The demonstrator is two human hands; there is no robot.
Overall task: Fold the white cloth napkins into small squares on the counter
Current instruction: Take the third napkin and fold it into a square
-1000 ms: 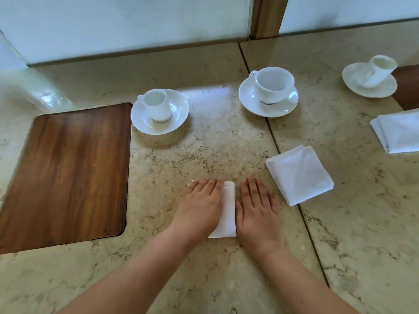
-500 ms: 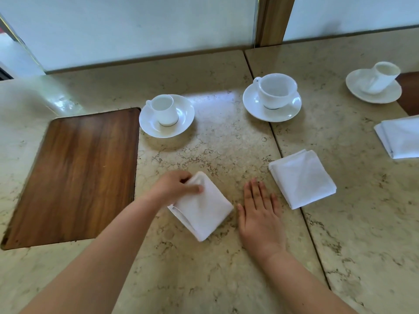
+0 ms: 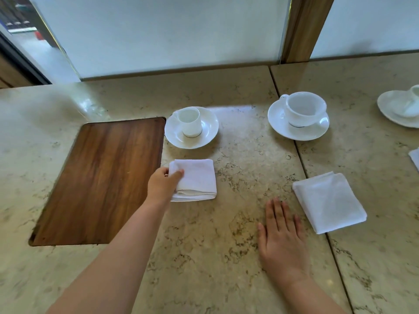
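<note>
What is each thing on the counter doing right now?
Left hand: pinches the near napkin's left edge.
Near napkin: folded square, lying flat.
Right hand: flat, fingers straight, on the counter.
Second napkin: folded, untouched.
Small cup: upright on its saucer.
Big cup: upright on its saucer.

The counter (image 3: 238,257) is beige stone veined in brown. At its nine o'clock, the inset board (image 3: 102,177) is dark reddish-brown wood with streaked grain. Both folded napkins (image 3: 197,177) (image 3: 328,200) are plain white. At twelve o'clock, the cups (image 3: 189,121) (image 3: 303,108) and saucers (image 3: 206,132) (image 3: 281,123) are glossy white, each cup with a thin dark line around its base.
</note>
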